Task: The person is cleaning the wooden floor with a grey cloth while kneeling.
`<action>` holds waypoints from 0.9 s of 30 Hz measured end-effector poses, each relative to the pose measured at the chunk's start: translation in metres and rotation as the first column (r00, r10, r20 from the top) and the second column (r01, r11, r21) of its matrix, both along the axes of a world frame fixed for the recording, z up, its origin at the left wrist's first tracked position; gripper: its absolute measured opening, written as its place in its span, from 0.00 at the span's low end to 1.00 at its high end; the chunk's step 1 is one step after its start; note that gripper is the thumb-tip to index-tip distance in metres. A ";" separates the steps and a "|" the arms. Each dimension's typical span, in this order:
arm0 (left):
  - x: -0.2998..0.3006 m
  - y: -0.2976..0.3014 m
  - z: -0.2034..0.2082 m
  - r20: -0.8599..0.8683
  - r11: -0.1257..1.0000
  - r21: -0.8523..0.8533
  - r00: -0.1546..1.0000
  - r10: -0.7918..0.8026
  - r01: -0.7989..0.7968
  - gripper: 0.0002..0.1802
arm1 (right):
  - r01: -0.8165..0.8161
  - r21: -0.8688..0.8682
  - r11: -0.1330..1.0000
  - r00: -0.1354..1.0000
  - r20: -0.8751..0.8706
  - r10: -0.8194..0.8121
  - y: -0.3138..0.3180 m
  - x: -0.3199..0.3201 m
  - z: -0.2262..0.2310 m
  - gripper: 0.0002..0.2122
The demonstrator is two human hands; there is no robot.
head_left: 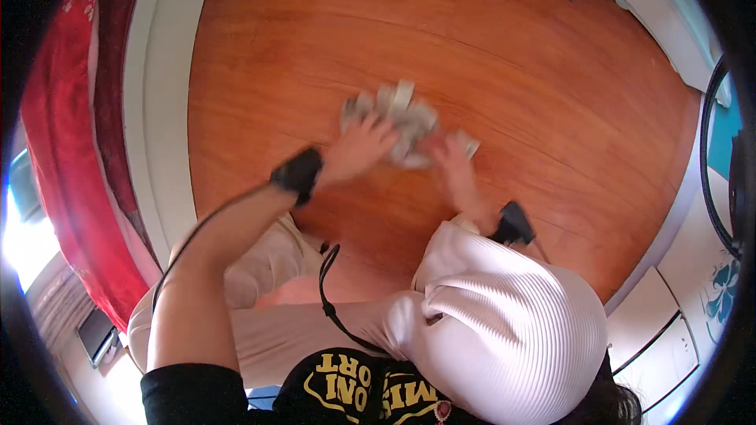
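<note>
A loose heap of small pale grey-white pieces (404, 96), blurred and too small to name, lies on the wooden floor in front of me. On the heap's left side my left hand (361, 145) rests with its fingers stretched out and apart. My right hand (450, 159) touches the heap's right side, its fingers smeared by motion. One or more pale pieces (470, 145) show just beyond the right hand's fingers. Under both palms, part of the heap is hidden. A black band (299, 175) circles my left wrist, and another black band (513, 223) my right.
Reddish-brown wooden floor (331, 24) spreads around the heap. Red cloth (67, 134) hangs over a pale ledge (161, 94) on the left. White furniture (669, 31) and a black cable (706, 165) stand at the right. Another black cord (327, 287) dangles over my lap.
</note>
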State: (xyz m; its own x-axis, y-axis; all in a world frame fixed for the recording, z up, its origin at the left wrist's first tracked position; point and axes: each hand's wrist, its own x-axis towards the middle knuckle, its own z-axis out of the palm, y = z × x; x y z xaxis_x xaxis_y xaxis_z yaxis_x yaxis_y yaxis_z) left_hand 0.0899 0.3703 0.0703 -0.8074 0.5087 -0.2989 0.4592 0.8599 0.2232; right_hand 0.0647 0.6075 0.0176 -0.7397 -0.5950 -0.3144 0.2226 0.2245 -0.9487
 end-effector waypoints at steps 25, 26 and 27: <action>-0.105 -0.016 0.018 -0.101 0.951 0.164 0.954 0.282 -0.263 0.36 | 0.073 0.392 0.917 0.530 -0.795 0.297 -0.018 -0.163 0.035 0.25; -0.088 -0.004 0.016 -0.183 0.972 0.062 0.955 0.235 -0.227 0.38 | 0.086 0.449 0.889 0.467 -0.807 0.362 -0.025 -0.144 0.031 0.24; -0.066 0.003 0.015 -0.179 0.969 0.020 0.952 0.247 -0.247 0.39 | 0.105 0.506 0.856 0.407 -0.808 0.427 -0.031 -0.114 0.028 0.23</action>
